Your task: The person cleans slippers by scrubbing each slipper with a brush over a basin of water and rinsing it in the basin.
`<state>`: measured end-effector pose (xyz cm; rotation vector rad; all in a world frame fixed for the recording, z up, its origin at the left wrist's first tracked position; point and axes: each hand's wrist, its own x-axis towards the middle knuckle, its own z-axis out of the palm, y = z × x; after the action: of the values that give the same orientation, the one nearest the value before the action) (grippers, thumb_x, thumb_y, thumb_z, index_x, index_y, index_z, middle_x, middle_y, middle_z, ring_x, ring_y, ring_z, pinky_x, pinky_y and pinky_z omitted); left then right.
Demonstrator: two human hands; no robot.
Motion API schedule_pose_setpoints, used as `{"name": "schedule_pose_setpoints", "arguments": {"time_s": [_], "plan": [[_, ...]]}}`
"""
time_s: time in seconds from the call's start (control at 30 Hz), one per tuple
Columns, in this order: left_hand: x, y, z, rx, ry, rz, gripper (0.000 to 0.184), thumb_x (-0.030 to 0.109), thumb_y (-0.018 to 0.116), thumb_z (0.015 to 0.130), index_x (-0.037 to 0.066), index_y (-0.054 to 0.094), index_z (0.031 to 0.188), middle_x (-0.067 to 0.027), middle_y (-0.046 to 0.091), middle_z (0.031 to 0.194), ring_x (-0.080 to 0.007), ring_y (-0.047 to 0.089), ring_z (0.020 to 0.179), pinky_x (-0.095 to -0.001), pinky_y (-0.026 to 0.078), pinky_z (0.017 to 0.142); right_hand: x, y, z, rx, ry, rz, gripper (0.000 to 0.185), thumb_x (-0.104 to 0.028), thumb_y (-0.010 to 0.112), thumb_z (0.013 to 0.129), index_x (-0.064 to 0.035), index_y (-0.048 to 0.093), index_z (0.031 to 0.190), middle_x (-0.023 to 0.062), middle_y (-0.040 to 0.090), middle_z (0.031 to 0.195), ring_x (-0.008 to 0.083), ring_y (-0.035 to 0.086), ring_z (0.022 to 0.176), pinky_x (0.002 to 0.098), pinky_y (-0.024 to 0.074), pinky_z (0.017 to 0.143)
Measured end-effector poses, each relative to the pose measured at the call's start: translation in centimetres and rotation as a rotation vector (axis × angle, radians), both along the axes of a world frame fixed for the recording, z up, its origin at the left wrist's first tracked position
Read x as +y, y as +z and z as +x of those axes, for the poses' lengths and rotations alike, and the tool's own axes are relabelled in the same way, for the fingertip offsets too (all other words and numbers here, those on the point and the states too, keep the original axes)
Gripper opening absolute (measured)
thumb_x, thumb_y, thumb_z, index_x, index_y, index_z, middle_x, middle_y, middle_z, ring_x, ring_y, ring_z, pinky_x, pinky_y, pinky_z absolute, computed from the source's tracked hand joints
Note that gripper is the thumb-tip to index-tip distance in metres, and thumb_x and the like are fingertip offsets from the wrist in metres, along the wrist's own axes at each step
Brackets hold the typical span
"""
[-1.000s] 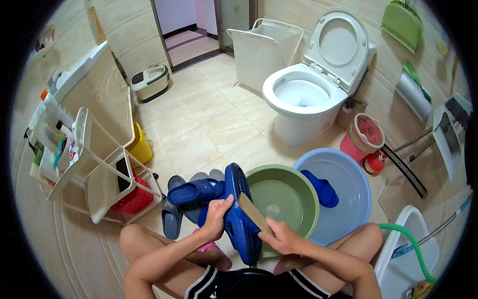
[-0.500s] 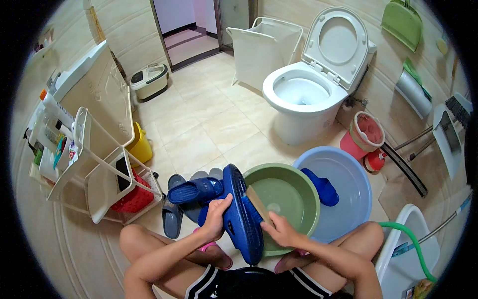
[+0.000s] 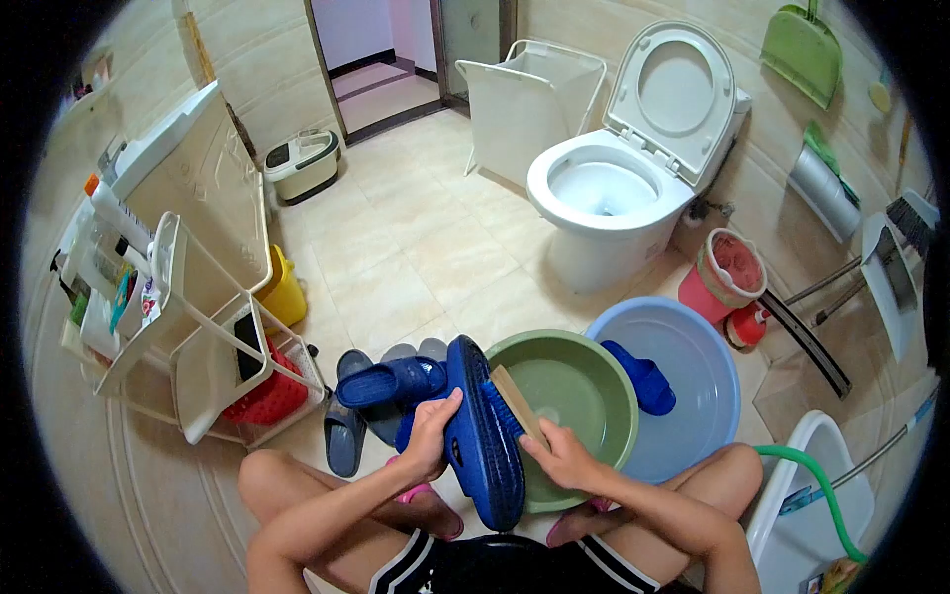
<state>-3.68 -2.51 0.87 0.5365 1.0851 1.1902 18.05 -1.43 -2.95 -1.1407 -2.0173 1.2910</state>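
Brush point(image 3: 517, 404) shifted rightward since a second ago, its blue bristles point(image 3: 503, 408) now exposed at the right edge of the blue slipper point(image 3: 483, 465); brush gripped by right hand point(image 3: 564, 457), slipper held by left hand point(image 3: 429, 438) near the green basin point(image 3: 627, 391), other slippers point(image 3: 391, 382) seen to the left

Floor point(image 3: 386, 267): pale tile. Directly on it, a green basin point(image 3: 599, 361) stands just beyond the right hand point(image 3: 564, 457); a blue basin point(image 3: 708, 381) farther right; grey slippers point(image 3: 343, 439) left of the left hand point(image 3: 428, 439); a toilet point(image 3: 609, 243) well beyond both.
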Motion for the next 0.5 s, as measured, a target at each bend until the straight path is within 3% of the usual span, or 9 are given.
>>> {"name": "schedule_pose_setpoints", "arguments": {"time_s": [0.07, 0.13, 0.3, 0.37, 0.5], "plan": [[0.0, 0.0, -0.3, 0.017, -0.014, 0.006, 0.041, 0.032, 0.048, 0.095, -0.003, 0.064, 0.082, -0.009, 0.066, 0.073, -0.012, 0.06, 0.056, -0.0239, 0.049, 0.055, -0.6, 0.9, 0.0, 0.02, -0.022, -0.015, 0.039, -0.038, 0.058, 0.088, -0.0011, 0.045, 0.088, 0.0227, 0.053, 0.064, 0.0408, 0.054, 0.058, 0.0437, 0.0426, 0.055], [0.0, -0.1, -0.5, 0.037, -0.03, 0.018, 0.041, 0.032, 0.048, 0.095, -0.003, 0.064, 0.081, -0.0088, 0.066, 0.072, -0.012, 0.06, 0.056, -0.0238, 0.049, 0.055, -1.4, 2.7, 0.3, 0.027, 0.17, -0.019, 0.04, -0.04, 0.057, 0.088, -0.001, 0.045, 0.088, 0.0235, 0.054, 0.067, 0.0425, 0.056, 0.061, 0.0445, 0.0431, 0.057], [-0.2, -0.7, -0.5, 0.07, -0.036, 0.047, 0.041, 0.031, 0.048, 0.096, -0.002, 0.063, 0.079, -0.0082, 0.065, 0.071, -0.0115, 0.059, 0.055, -0.0229, 0.048, 0.054, -0.7, 1.2, 0.5, -0.097, 0.119, -0.012, 0.044, -0.042, 0.055, 0.088, 0.0002, 0.045, 0.087, 0.0248, 0.055, 0.069, 0.0424, 0.056, 0.064, 0.046, 0.0431, 0.058], [-0.2, -0.3, -0.2, 0.053, -0.035, 0.034, 0.04, 0.031, 0.048, 0.096, -0.002, 0.063, 0.078, -0.0081, 0.065, 0.071, -0.0111, 0.059, 0.055, -0.0226, 0.047, 0.053, 0.0, 0.3, 0.5, -0.079, -0.025, -0.004, 0.044, -0.042, 0.054, 0.089, 0.0009, 0.046, 0.086, 0.0254, 0.055, 0.068, 0.0429, 0.056, 0.063, 0.0471, 0.0428, 0.058], [0.1, 0.2, -0.4, 0.056, -0.036, 0.052, 0.04, 0.031, 0.048, 0.095, -0.002, 0.063, 0.078, -0.008, 0.065, 0.071, -0.0112, 0.059, 0.055, -0.0225, 0.047, 0.053, -0.7, 1.6, 0.7, 0.025, 0.106, -0.017, 0.041, -0.038, 0.055, 0.09, 0.0015, 0.046, 0.085, 0.0248, 0.055, 0.068, 0.0386, 0.057, 0.061, 0.0428, 0.0436, 0.056]]}}
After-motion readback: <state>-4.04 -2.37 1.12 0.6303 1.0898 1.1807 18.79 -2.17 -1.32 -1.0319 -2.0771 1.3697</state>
